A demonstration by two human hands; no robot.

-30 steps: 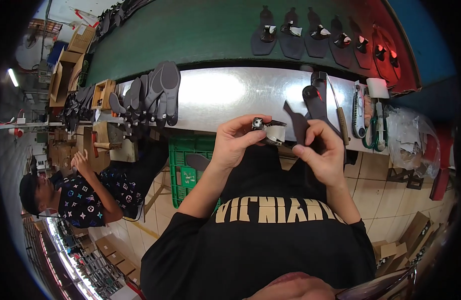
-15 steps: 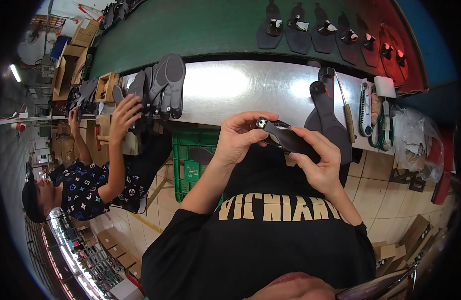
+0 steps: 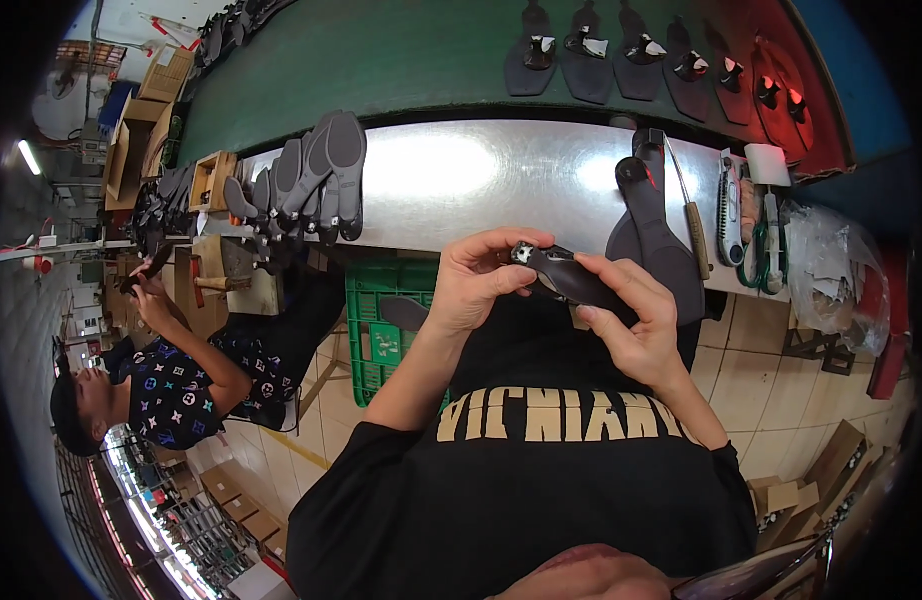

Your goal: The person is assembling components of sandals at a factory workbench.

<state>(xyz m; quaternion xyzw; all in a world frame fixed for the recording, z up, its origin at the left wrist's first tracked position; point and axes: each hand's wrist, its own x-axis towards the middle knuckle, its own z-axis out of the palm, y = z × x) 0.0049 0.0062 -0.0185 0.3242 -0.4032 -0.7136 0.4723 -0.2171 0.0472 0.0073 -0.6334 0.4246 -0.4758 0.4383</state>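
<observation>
Between my two hands, in front of my chest, is a dark shoe sole (image 3: pixel 571 278) with a small shiny piece at its left end. My left hand (image 3: pixel 471 285) pinches that end between thumb and fingers. My right hand (image 3: pixel 636 315) grips the other end, thumb below and fingers on top, covering part of it. Just beyond my right hand, several dark soles (image 3: pixel 663 255) lie overlapping on the metal bench (image 3: pixel 431 165). A wooden-handled tool with a thin metal shaft (image 3: pixel 697 240) rests against their right side.
Right on the bench are a utility knife (image 3: pixel 729 225), green-handled scissors (image 3: pixel 773 255) and a clear plastic bag (image 3: pixel 836 285). Soles (image 3: pixel 331 175) are piled left; others (image 3: pixel 586 75) line the green surface (image 3: pixel 411 60). A green crate (image 3: pixel 366 340) stands below. A co-worker (image 3: pixel 181 375) sits left.
My hands keep their grip on the sole and have barely shifted. The co-worker's raised hand has drawn back from the pile; both their hands are now together around a dark piece.
</observation>
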